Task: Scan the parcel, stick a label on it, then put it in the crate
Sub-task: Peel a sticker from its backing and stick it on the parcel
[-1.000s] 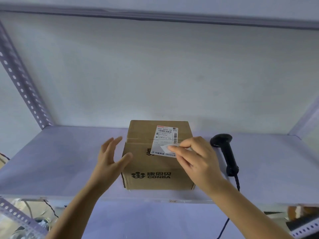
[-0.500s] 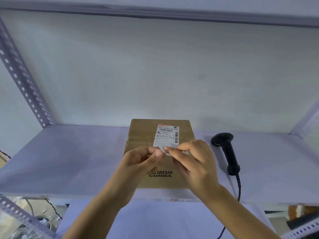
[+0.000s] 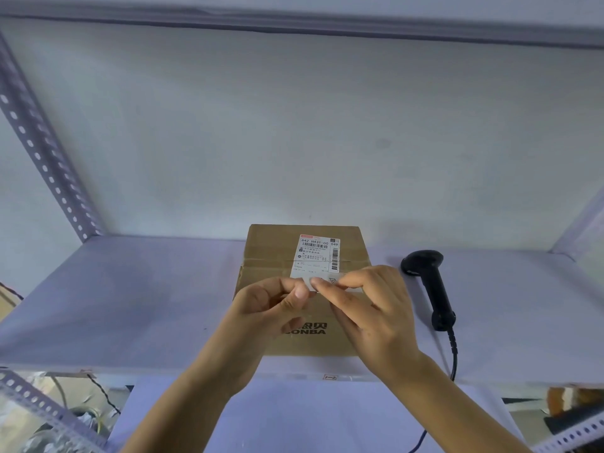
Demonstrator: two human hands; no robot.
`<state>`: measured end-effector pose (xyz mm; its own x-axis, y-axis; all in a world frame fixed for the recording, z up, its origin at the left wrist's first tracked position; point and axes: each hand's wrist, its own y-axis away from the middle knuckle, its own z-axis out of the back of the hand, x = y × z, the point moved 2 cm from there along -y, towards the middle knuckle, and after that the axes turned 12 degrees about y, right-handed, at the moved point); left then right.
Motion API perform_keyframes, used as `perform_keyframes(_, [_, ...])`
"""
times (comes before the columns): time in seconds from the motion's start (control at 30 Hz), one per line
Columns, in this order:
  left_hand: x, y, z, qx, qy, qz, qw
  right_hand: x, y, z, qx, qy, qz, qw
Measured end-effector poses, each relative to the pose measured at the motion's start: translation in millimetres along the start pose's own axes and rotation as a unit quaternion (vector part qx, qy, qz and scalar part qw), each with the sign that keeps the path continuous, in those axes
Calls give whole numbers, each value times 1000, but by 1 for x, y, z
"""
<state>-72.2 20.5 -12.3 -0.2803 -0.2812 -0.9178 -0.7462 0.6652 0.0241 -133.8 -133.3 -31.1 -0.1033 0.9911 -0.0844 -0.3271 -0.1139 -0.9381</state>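
A brown cardboard parcel (image 3: 271,253) printed CONBA stands on the pale shelf (image 3: 130,305), with a white shipping label (image 3: 315,256) stuck on its top. Above the parcel's front edge, my left hand (image 3: 268,308) and my right hand (image 3: 372,308) meet fingertip to fingertip. Together they pinch a small white label (image 3: 327,282). The hands hide much of the parcel's front face. No crate is in view.
A black handheld barcode scanner (image 3: 431,282) lies on the shelf right of the parcel, its cable running off the front edge. Perforated metal uprights (image 3: 42,152) stand at the left and right. A lower shelf board sits below, with cables and clutter at the bottom left.
My left hand left the parcel's left side and came to the small label, joining the right hand. Both hands now pinch it over the parcel's front edge.
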Motion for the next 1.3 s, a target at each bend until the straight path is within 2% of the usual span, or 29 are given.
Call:
perform_keyframes(1.13, [7, -4, -6, -35, 27, -12, 999, -2, -1, 5, -21, 47, -6, 999])
perform_keyframes(1.3, [6, -4, -8, -21, 20, -11, 1000, -3, 0, 5, -24, 42, -1, 999])
